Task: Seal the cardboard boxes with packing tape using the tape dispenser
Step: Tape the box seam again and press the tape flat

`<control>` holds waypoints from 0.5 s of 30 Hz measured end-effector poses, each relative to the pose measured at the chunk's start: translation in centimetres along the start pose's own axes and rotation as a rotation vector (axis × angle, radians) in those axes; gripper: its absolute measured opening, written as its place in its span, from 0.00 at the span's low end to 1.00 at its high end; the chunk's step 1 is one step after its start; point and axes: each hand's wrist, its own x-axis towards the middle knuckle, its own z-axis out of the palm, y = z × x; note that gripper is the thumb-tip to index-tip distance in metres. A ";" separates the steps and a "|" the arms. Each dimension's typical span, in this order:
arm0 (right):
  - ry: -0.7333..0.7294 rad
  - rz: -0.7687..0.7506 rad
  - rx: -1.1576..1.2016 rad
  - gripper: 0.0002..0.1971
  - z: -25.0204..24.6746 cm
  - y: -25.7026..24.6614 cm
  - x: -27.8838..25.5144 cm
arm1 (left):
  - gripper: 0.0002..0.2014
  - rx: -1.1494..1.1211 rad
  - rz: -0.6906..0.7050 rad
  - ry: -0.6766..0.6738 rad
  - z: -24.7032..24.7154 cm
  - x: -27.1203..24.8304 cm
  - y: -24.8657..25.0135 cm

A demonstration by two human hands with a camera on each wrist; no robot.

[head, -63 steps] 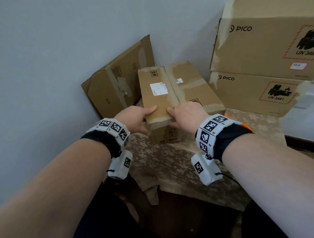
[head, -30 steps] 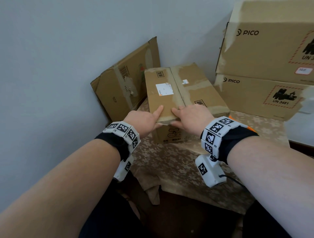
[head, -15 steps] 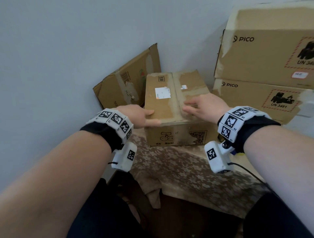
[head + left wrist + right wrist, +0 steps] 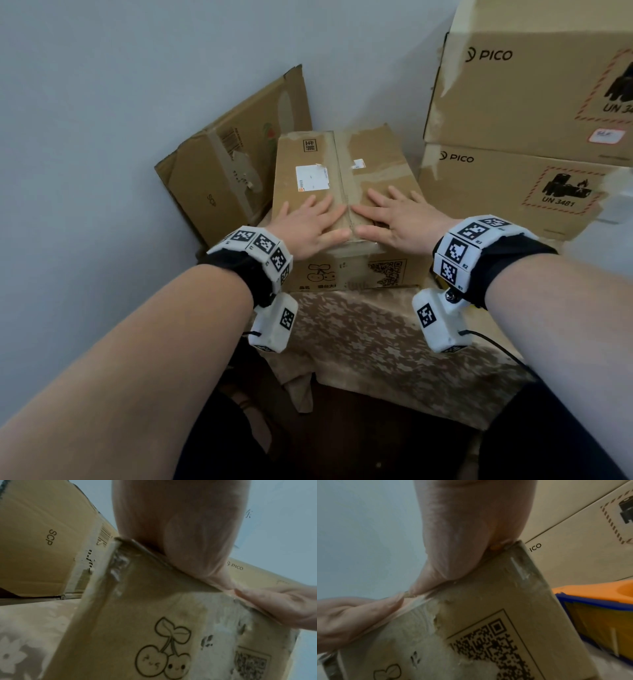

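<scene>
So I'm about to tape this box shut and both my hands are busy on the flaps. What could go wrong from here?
Both the left hand and right hand press the box flaps flat; lifting one for the tape dispenser beside the box may let the centre seam spring open. Old torn tape there might weaken new tape's grip.

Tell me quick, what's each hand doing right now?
Left hand: open, fingers flat, pressing the left flap of the cardboard box.
Right hand: open, fingers flat, pressing the right flap.
</scene>
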 end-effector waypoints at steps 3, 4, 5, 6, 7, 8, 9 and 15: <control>0.031 -0.012 -0.016 0.39 0.6 0.2 0.1 | 0.37 0.047 0.006 0.021 0.5 0.1 -0.1; 0.033 -0.015 -0.020 0.40 0.6 0.2 0.1 | 0.38 0.062 0.008 0.026 0.5 0.1 0.0; 0.035 -0.019 -0.026 0.42 0.7 0.3 0.1 | 0.38 0.073 0.009 0.031 0.5 0.1 0.1; 0.038 -0.021 -0.032 0.43 0.8 0.3 0.1 | 0.39 0.081 0.011 0.035 0.5 0.2 0.1; 0.041 -0.023 -0.037 0.44 0.8 0.3 0.1 | 0.39 0.085 0.011 0.039 0.6 0.2 0.1; 0.043 -0.025 -0.040 0.46 0.9 0.2 0.0 | 0.40 0.087 0.010 0.042 0.7 0.2 0.1; 0.046 -0.025 -0.045 0.47 0.9 0.2 0.0 | 0.40 0.089 0.010 0.046 0.8 0.2 0.1; 0.050 -0.028 -0.058 0.50 1.0 0.1 0.0 | 0.40 0.104 0.001 0.066 1.0 0.2 0.2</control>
